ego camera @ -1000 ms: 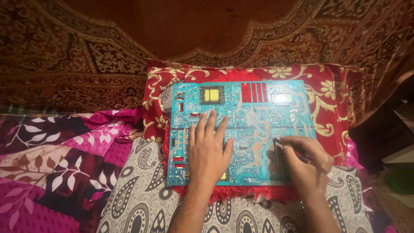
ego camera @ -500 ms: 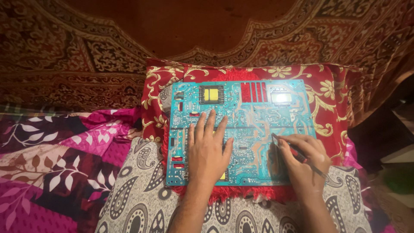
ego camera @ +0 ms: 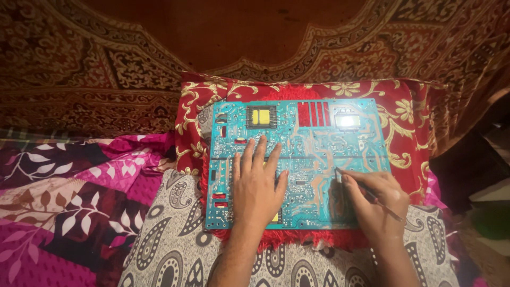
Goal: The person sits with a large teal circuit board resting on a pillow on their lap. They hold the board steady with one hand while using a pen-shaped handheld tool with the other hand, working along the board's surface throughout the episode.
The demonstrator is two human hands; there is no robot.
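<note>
This is a home, a bed or floor-seating corner by the look of it, not a workshop. A red cushion with gold flowers lies among a maroon patterned hanging, a pink leaf-print bedsheet and a grey paisley cloth, and serves as a workbench for a turquoise circuit board.

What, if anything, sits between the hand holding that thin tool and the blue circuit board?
Nothing visible. The right hand rests directly on the circuit board, with the thin tool's tip touching its surface. The left hand lies flat on it too.
</note>
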